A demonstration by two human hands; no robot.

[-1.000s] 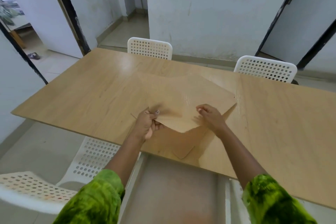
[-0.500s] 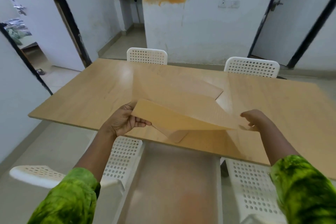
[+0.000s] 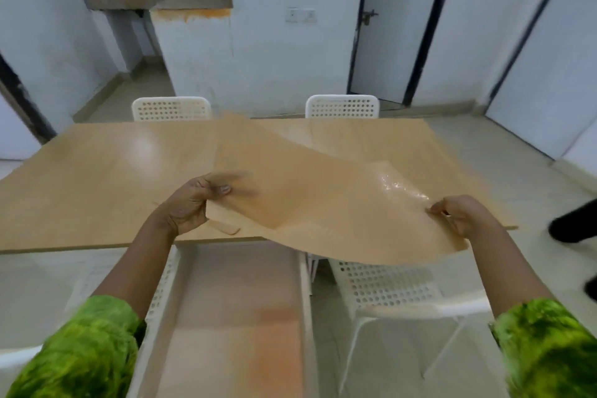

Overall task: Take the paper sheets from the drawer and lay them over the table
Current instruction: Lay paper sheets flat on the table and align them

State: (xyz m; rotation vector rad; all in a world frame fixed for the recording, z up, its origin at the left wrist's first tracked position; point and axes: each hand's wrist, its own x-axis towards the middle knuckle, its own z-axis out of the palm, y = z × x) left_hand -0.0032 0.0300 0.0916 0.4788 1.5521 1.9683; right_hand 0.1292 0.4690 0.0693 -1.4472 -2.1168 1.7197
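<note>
A large tan paper sheet hangs spread above the wooden table, curling and glossy near its right end. My left hand pinches the sheet's near left corner. My right hand grips its near right corner past the table's right front edge. A second tan sheet corner peeks out flat on the table under the lifted one. The drawer is not clearly in view.
Two white perforated chairs stand at the table's far side. Another white chair and a white frame sit below the near edge. A dark shape shows at the right. Doors and a wall lie beyond.
The sheet has been lifted off the table and opened wide. My hands have moved apart, the right one far to the right. The view has tilted up and is blurred.
</note>
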